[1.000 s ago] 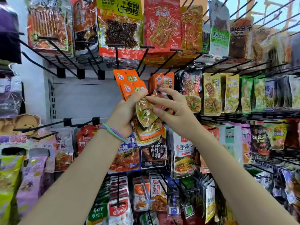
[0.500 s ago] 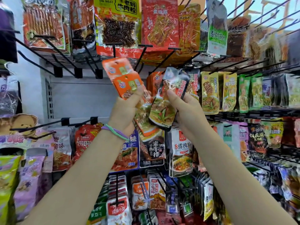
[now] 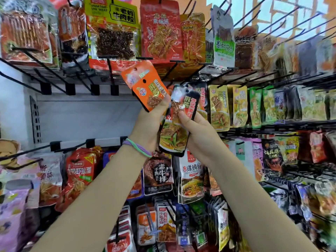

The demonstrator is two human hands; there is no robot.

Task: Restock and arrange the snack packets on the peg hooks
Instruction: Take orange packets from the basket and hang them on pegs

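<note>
My left hand (image 3: 148,124) grips a small stack of orange snack packets (image 3: 145,84), fanned and tilted up to the left, punch holes showing at the top. My right hand (image 3: 198,135) pinches a single black-edged snack packet (image 3: 173,131) with a noodle picture, held upright just right of the orange stack. Both hands are raised in front of the middle row of peg hooks (image 3: 183,70), whose black prongs stick out above the packets. A row of matching yellow and green packets (image 3: 219,108) hangs to the right.
Larger red and yellow bags (image 3: 160,30) hang on the top row. Bare hooks (image 3: 49,77) and grey back panel (image 3: 85,119) lie at the left of the middle row. Lower rows hold many packets (image 3: 158,175), with prongs pointing outward.
My right hand pulled one black-edged packet out of the bunch and holds it apart. My left hand lifted the orange stack higher and tilted it left.
</note>
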